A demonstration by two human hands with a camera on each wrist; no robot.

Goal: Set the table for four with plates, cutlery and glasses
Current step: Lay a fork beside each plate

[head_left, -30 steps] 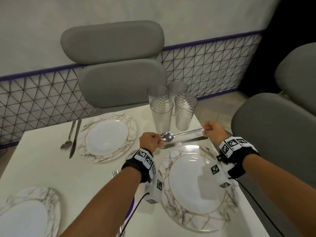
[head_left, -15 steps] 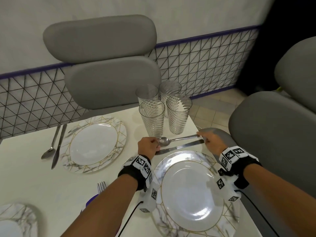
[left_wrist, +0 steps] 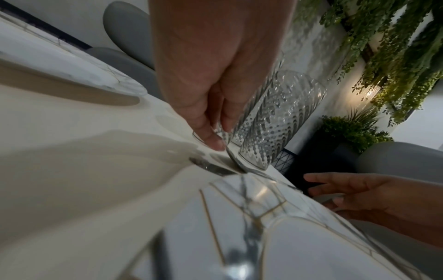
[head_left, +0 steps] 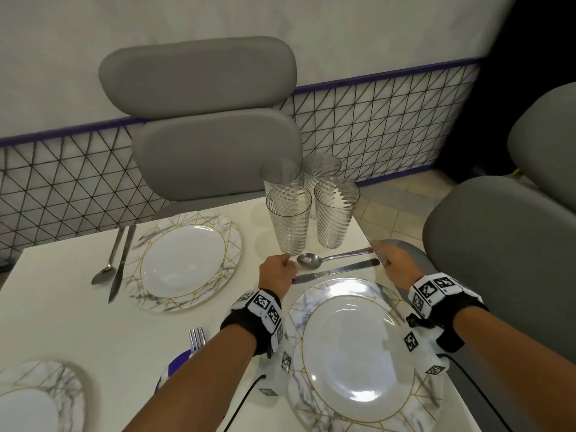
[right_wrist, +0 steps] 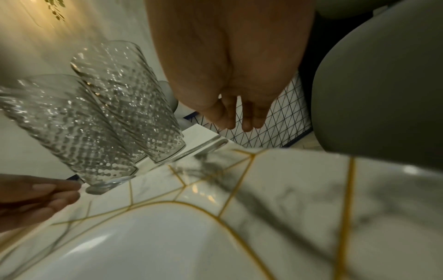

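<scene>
Beyond the near plate (head_left: 358,347), the spoon (head_left: 324,258) that both hands held up a second ago now lies on the bench (head_left: 78,332) beside the knife (head_left: 336,271). The left hand (head_left: 277,275) still touches its bowl with curled fingertips, while the right hand (head_left: 397,265) has let go, fingers relaxed. This setting's cutlery looks done; the four glasses (head_left: 290,222) remain clustered.

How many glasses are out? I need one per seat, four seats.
4, clustered at the table's far right corner beyond the spoon: front-left glass, front-right glass, back-left glass, back-right glass. None visible at any plate; the table's near-left part is out of view.
</scene>
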